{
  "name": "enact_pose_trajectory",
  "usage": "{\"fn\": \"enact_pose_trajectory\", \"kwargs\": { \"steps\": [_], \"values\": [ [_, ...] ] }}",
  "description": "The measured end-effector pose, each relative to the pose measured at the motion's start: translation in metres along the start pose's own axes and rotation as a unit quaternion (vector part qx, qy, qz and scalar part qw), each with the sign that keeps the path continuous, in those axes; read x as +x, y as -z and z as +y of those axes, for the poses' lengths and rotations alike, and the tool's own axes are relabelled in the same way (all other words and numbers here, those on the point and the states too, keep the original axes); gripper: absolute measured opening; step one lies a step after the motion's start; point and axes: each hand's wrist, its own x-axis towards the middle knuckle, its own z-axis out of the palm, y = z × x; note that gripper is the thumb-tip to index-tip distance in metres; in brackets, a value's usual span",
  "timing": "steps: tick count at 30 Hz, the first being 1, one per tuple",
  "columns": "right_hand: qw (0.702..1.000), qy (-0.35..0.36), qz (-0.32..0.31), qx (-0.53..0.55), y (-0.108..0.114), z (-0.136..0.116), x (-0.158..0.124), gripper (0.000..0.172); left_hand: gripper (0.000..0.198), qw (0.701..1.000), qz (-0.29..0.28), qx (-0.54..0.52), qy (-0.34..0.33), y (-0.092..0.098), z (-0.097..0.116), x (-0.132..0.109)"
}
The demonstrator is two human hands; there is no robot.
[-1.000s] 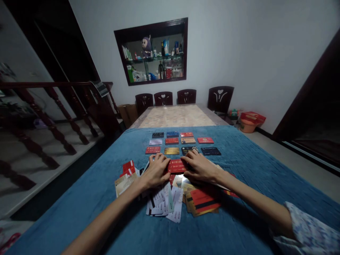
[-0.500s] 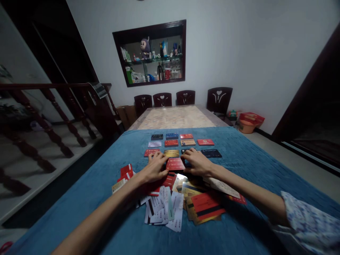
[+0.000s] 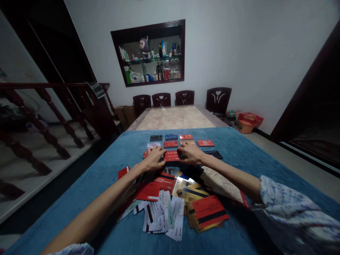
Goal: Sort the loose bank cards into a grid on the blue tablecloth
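Observation:
My left hand (image 3: 152,160) and my right hand (image 3: 193,154) grip a red card (image 3: 171,156) by its left and right edges, over the nearest row of laid-out cards. Beyond it stand a red stack (image 3: 170,144), a black stack (image 3: 156,137), a blue stack (image 3: 171,136) and an orange-red stack (image 3: 186,137). A dark card (image 3: 214,154) lies to the right of my right hand, and parts of other cards are hidden behind my fingers. Closer to me spreads a loose pile with white cards (image 3: 156,216), gold cards (image 3: 195,193) and an orange-red striped card (image 3: 209,211).
A blue cloth (image 3: 236,156) covers the near part of the table, whose pale top (image 3: 177,117) shows beyond. Dark chairs (image 3: 219,101) stand around the far end. A wooden railing (image 3: 53,124) runs along the left; an orange bucket (image 3: 244,126) sits on the floor at right.
Both hands have moved forward, away from me, with the red card, from just in front of the nearest row to over it. More of the loose pile shows below my wrists.

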Motion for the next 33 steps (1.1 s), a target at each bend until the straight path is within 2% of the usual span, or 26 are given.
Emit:
{"fn": "enact_pose_trajectory", "kwargs": {
  "steps": [8,17,27,33],
  "values": [
    [1.0,-0.022,-0.011,-0.01,-0.001,0.008,0.025,0.028,0.041,0.999,0.011,0.03,0.02,-0.002,-0.011,0.024],
    [0.997,-0.047,-0.058,-0.031,0.009,0.017,0.049,0.032,0.045,0.997,0.003,0.065,0.033,-0.002,-0.02,0.053],
    [0.994,-0.058,-0.078,-0.046,0.011,0.023,0.076,0.032,0.036,0.996,-0.004,0.075,0.053,-0.008,-0.033,0.079],
    [0.991,-0.067,-0.102,-0.047,0.007,0.028,0.088,0.035,0.032,0.995,-0.021,0.077,0.065,-0.011,-0.034,0.09]
  ]
}}
